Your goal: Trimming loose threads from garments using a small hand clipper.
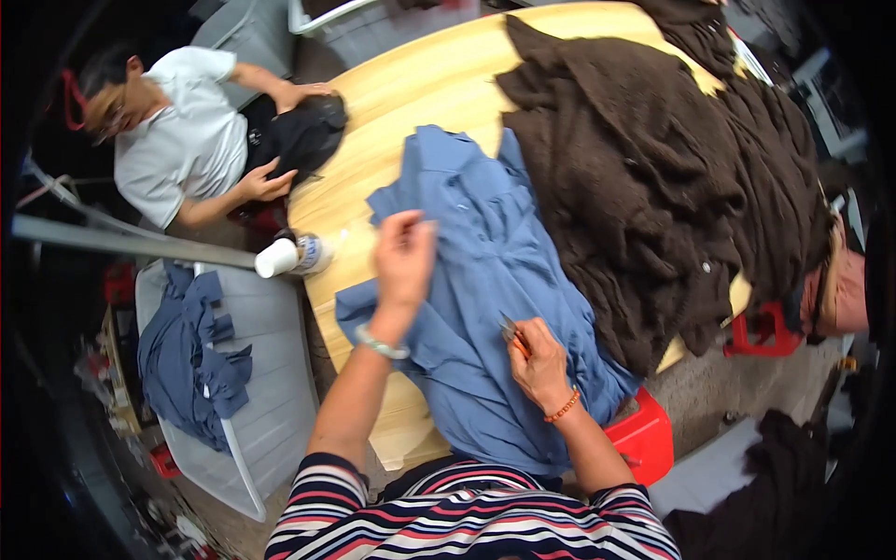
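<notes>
A blue garment (467, 243), likely a shirt with a collar and buttons, lies spread and wrinkled over the table edge nearest me. My left hand (403, 266) is over its left side, fingers curled together and slightly blurred; what they pinch, if anything, does not show. A pale bead bracelet circles that wrist. My right hand (541, 364) is wrapped around small thread snips (516, 340) with orange handles. Their metal blades point up and left, just above the blue cloth. Part of the snips is hidden by my fingers.
Dark brown garments (635, 187) are heaped on the wooden table (392, 84) to the right. At the left edge stand a white cup (276, 259) and a container (315, 254). A plastic bin (271, 373) holds blue clothes. Across the table, a person handles black cloth (313, 135). A red stool (644, 439) stands near me.
</notes>
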`<state>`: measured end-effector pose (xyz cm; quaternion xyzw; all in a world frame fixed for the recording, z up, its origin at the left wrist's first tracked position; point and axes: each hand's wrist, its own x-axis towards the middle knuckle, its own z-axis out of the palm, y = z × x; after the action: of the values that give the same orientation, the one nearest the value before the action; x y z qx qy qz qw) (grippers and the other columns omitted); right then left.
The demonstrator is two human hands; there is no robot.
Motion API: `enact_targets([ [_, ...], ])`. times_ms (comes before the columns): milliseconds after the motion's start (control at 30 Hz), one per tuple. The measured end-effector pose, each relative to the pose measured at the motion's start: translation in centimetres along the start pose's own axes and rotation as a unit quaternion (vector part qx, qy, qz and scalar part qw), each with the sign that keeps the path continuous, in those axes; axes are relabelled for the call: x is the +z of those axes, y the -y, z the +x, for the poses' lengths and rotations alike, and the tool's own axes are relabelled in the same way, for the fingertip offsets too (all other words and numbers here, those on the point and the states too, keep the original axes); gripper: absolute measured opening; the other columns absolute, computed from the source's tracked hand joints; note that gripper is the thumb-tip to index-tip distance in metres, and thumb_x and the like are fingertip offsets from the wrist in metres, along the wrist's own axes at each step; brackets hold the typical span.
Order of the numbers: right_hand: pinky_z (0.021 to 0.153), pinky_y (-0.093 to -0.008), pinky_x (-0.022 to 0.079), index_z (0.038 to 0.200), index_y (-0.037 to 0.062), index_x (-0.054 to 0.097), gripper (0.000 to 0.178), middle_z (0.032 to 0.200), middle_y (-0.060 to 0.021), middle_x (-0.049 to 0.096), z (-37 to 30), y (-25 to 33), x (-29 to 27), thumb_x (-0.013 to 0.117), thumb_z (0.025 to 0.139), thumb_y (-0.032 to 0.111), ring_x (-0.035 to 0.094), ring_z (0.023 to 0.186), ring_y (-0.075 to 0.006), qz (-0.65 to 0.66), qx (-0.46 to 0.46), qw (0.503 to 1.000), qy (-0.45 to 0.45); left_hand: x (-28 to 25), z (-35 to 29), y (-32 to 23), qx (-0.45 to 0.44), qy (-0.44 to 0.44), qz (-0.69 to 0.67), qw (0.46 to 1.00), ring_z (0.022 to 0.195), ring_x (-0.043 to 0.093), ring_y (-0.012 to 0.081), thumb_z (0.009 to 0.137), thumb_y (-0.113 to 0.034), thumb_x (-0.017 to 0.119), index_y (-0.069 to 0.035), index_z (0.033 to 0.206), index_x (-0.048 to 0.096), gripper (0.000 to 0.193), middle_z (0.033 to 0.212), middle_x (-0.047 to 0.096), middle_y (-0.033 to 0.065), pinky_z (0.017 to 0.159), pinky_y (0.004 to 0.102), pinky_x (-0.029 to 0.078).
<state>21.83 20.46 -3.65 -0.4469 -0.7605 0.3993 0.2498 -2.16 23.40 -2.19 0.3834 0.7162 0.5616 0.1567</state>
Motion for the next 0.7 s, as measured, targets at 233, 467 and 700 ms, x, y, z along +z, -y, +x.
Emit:
enact_targets([
  [233,0.065,-0.0367,0.049,0.094,0.0021,0.060,0.016,0.085,-0.0142,0.058,0.0,0.6,0.6,0.062,0.079,-0.002,0.062,0.073,-0.0327,-0.004,-0.013,1.000,0.026,5.6,2.2,0.8,-0.022,0.072,0.353,0.933,0.104,0.058,0.0380,0.072,-0.031,0.083,-0.005,0.121,0.048,0.066,0.109,0.055,0.0194,0.085,0.0463,0.050],
  [467,0.067,-0.0381,0.050,0.096,0.0012,0.059,0.020,0.088,-0.0153,0.058,-1.0,-0.3,0.3,0.063,0.078,-0.003,0.063,0.078,-0.0343,-0.009,-0.014,1.000,0.023,3.4,3.3,4.7,-0.075,0.034,0.220,0.972,0.083,0.064,0.0321,0.074,-0.016,0.072,0.000,0.112,0.054,0.045,0.094,0.062,0.0173,0.075,0.0402,0.053],
  [700,0.063,-0.0421,0.051,0.099,0.0037,0.060,0.018,0.091,-0.0133,0.061,-0.3,-0.2,0.1,0.064,0.081,0.003,0.064,0.076,-0.0359,0.001,-0.007,1.000,0.030,-1.4,2.0,5.8,-0.376,0.061,-0.337,0.861,0.079,0.063,0.0155,0.087,-0.005,0.069,-0.007,0.115,0.050,0.034,0.090,0.064,0.0034,0.070,0.0327,0.055],
])
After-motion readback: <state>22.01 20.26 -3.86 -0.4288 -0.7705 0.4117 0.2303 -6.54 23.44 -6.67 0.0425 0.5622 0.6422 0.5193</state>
